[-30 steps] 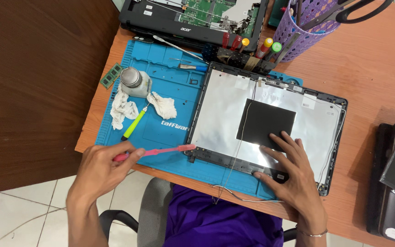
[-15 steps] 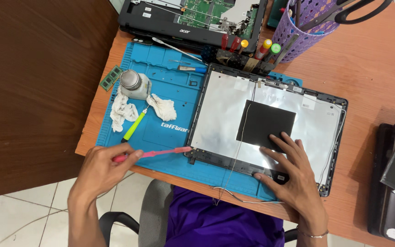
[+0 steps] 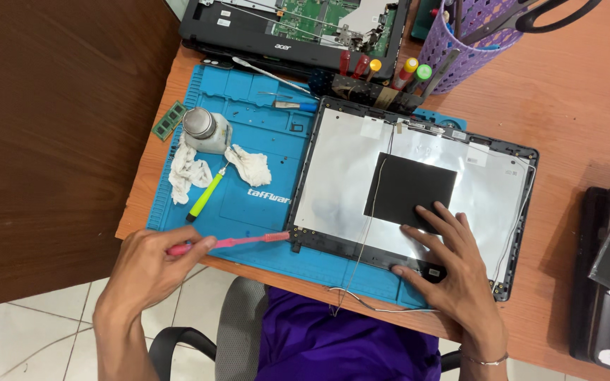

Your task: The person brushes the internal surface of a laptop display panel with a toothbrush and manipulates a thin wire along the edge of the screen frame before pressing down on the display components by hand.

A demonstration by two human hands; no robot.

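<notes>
The lid [image 3: 418, 187] is a laptop screen back cover lying inner face up, half on the blue mat [image 3: 248, 148] and half on the table [image 3: 573, 106]. Its inside is silver foil with a black square patch near the middle, framed by a dark rim; thin cables run along the right edge and across the foil, trailing off the near edge. The brush [image 3: 238, 242] is pink and slim, with its bristle end at the lid's near left corner; whether the bristles touch the rim cannot be told. Its handle end is hidden inside the left hand [image 3: 151, 264], which is closed around it in a pinch grip. The right hand [image 3: 453, 271] lies flat and open, fingers spread, pressing on the lid's near edge and overlapping the black patch; it covers part of the rim there.
</notes>
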